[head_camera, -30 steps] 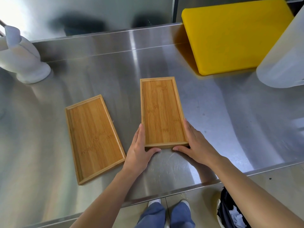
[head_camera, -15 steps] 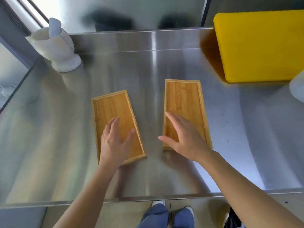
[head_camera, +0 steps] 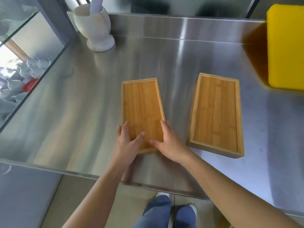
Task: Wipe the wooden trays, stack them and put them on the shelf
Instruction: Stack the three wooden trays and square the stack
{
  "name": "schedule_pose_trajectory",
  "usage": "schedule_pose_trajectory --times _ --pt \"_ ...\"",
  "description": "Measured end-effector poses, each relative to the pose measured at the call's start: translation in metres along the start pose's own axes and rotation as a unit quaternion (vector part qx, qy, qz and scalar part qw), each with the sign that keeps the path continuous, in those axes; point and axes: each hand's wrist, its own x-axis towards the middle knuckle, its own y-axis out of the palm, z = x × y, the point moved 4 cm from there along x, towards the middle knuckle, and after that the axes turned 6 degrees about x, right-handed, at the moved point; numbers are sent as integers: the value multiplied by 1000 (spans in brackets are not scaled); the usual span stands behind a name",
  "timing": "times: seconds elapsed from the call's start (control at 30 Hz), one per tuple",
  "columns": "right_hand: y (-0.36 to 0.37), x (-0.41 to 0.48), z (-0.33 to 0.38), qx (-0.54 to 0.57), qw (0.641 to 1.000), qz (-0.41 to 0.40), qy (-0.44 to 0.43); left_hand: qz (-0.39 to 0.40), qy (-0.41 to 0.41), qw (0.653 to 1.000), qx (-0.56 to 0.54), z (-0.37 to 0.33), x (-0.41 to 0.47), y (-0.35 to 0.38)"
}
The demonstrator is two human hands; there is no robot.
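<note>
Two wooden trays lie flat on the steel table (head_camera: 69, 116). The left tray (head_camera: 141, 106) is in the middle of the view. My left hand (head_camera: 127, 143) clasps its near left corner, thumb lying inside the tray. My right hand (head_camera: 169, 142) clasps its near right corner, thumb also inside. Both hands hide the tray's near end. The right tray (head_camera: 216, 114) lies apart to the right, untouched, rim up.
A white ceramic holder (head_camera: 95, 25) stands at the table's back left. A yellow cutting board (head_camera: 286, 46) leans at the back right. Left of the table, a glass panel (head_camera: 28, 51) shows white dishes below. The table's front edge is near my feet.
Both hands left the right tray and moved onto the left one; my right hand crossed over from the right tray. My view swung left.
</note>
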Motion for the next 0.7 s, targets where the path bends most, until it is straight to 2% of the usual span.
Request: schedule_pose_trajectory --times 0.1,0.17,0.27,0.37,0.43,0.5,0.57,0.7 --pt "6 -1 3 166 985 12 38 3 -27 994 -103 -3 2 0" --pt "3 -1 8 283 957 8 63 -11 -33 991 -131 -6 4 -4" --pt "-8 0 12 352 930 13 109 -35 -64 985 -154 -7 11 -18" --pt "-14 1 9 340 932 4 127 -35 -107 980 -164 -2 16 -31" --pt "-12 -2 8 278 955 -21 106 -13 -116 981 -153 -2 15 -32" --pt "-16 -5 8 171 981 -62 65 15 -86 990 -108 -5 12 -27" --pt "-26 -10 11 104 989 -101 23 22 -42 995 -83 -12 8 -22" --pt "-55 -20 14 78 986 -145 -22 4 26 995 -95 -33 4 -10"
